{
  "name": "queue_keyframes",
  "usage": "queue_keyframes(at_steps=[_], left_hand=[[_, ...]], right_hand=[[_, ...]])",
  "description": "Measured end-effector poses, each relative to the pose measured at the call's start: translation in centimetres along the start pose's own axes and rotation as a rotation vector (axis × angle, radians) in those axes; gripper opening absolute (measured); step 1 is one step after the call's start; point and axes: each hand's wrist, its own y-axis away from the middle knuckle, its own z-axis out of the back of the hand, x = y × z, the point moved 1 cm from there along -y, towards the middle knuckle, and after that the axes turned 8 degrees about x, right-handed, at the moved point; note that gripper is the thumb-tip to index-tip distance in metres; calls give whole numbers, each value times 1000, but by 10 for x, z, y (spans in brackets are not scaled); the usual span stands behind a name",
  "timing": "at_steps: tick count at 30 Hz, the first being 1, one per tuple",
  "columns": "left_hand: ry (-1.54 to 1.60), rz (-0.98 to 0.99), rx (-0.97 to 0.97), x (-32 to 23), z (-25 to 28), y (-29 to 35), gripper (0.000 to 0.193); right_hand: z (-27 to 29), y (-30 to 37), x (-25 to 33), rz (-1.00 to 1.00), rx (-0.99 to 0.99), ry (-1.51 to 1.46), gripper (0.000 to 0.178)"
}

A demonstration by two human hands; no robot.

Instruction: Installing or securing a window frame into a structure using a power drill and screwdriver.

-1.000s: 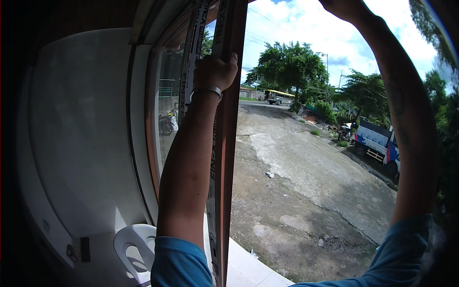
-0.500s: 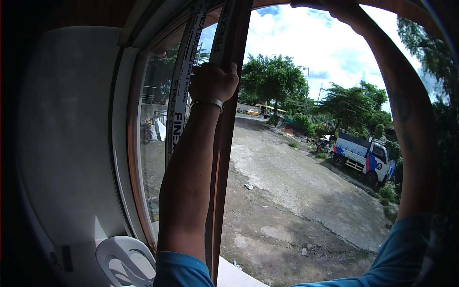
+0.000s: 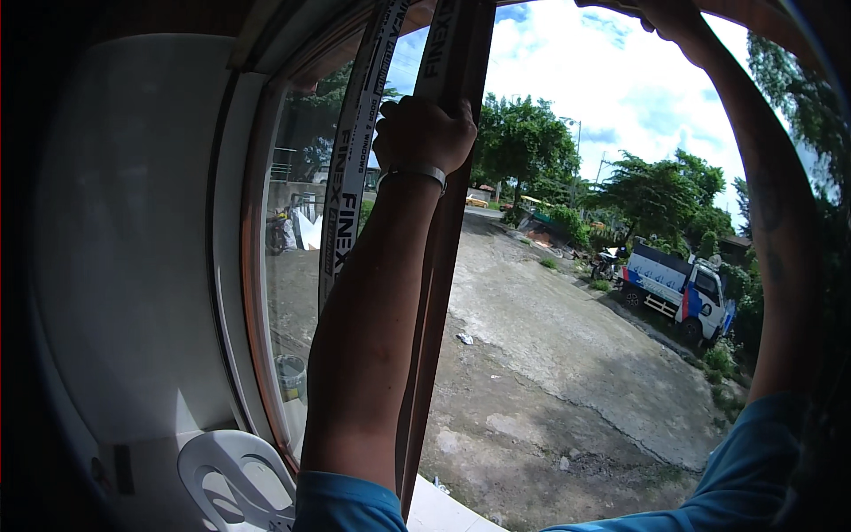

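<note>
My left hand, with a band on its wrist, is wrapped round the upright brown edge of a sliding window panel. The panel stands slightly tilted in the view. Printed white protective film runs along the uprights beside the hand. My right hand is raised to the top of the opening, its fingers curled near the brown upper frame. The upper picture edge cuts it off, so what it grips is hidden.
A white plastic chair stands at lower left beside a pale wall. The brown window jamb is left of the panel. Outside are a concrete yard, a parked truck, trees and, through glass, a bucket.
My left hand and the panel edge have shifted right and slightly up in the view. More of the glass and the bucket now show. My right hand has moved slightly right in the view.
</note>
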Motion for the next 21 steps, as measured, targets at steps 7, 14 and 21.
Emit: queue_keyframes(at_steps=[7,14,21], left_hand=[[-12,35,37,26,2,-5,70],[-19,-2,8,12,0,-4,70],[29,-62,22,-2,1,-8,70]], right_hand=[[22,14,104,-432,-363,-358,36],[-7,-9,10,-515,308,-1119,29],[34,16,1,-9,15,-497,47]])
